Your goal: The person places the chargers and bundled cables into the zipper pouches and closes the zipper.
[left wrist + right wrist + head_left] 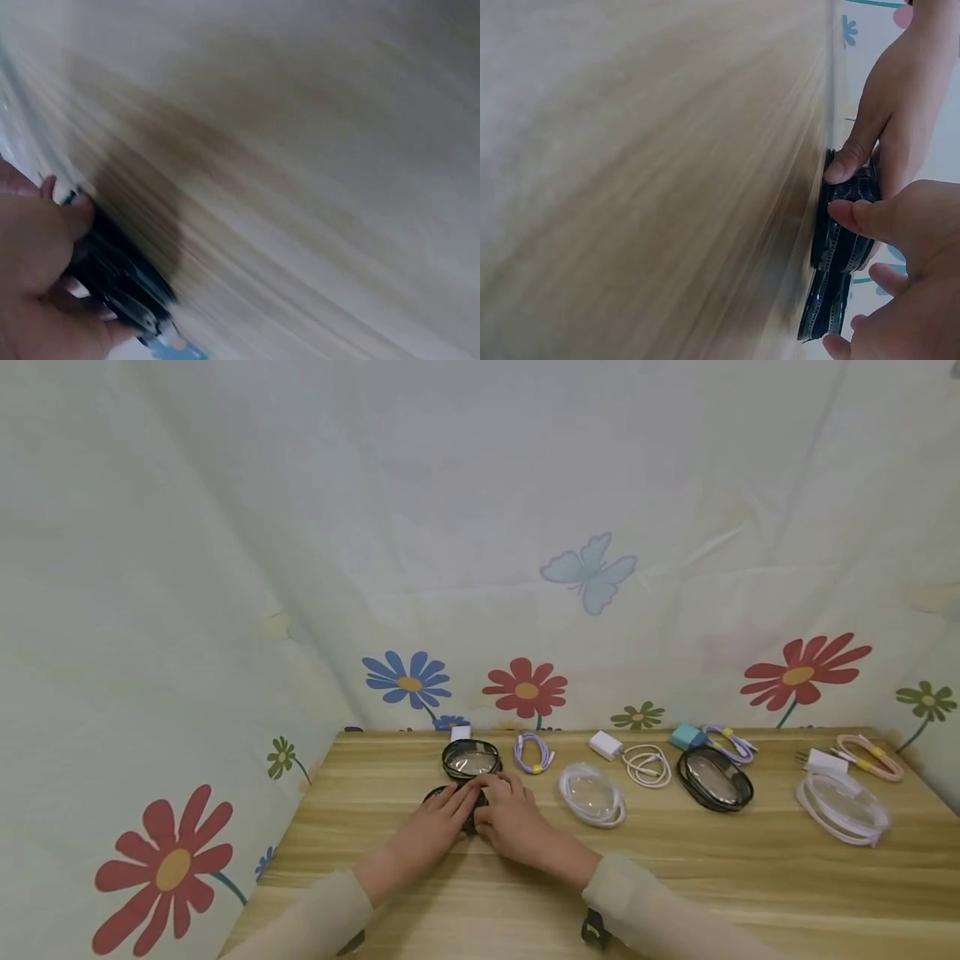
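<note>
A round black zip pouch point(846, 225) stands low over the table between my two hands, mostly hidden by them in the head view. My left hand point(431, 828) grips it, thumb on its zipped edge and fingers over its far face. From the other side my right hand point(517, 822) holds the same pouch, with its thumb tip pressed at the zip point(841, 196). Just behind lies another black pouch with a clear window point(472, 763). A white charger plug point(461, 733) sits past that one.
To the right lie a purple cable point(518, 755), a white plug point(605, 744), a white cable point(646, 777), a white clear-window pouch point(604, 817), a teal plug point(686, 737), a black pouch point(723, 804), another white pouch point(855, 838) and a peach cable point(888, 767). A flowered cloth point(450, 527) hangs behind.
</note>
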Demonstrator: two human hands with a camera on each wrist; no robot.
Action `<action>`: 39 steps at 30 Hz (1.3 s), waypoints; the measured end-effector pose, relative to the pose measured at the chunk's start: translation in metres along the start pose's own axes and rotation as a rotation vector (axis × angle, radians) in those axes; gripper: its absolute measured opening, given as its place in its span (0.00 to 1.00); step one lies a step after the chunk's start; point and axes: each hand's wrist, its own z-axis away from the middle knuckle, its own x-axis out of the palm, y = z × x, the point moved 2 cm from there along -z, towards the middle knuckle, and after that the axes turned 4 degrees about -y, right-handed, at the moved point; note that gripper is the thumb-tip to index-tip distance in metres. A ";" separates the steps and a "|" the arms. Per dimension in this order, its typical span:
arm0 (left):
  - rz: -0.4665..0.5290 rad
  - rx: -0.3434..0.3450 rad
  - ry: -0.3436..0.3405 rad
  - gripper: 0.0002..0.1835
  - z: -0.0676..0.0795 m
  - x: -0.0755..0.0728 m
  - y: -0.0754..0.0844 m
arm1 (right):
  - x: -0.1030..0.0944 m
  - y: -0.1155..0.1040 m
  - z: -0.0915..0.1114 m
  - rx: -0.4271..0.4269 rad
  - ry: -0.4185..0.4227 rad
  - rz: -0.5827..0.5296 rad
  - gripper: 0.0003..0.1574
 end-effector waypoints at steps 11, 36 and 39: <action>0.069 -0.002 -0.047 0.35 0.008 -0.006 -0.004 | 0.006 0.005 0.002 0.070 -0.057 0.006 0.08; 0.134 -0.035 0.011 0.29 0.011 -0.017 -0.003 | -0.001 0.012 0.001 0.111 -0.043 0.000 0.06; 0.171 -0.052 0.031 0.30 0.017 -0.018 -0.010 | -0.008 0.019 0.006 0.103 -0.047 -0.018 0.09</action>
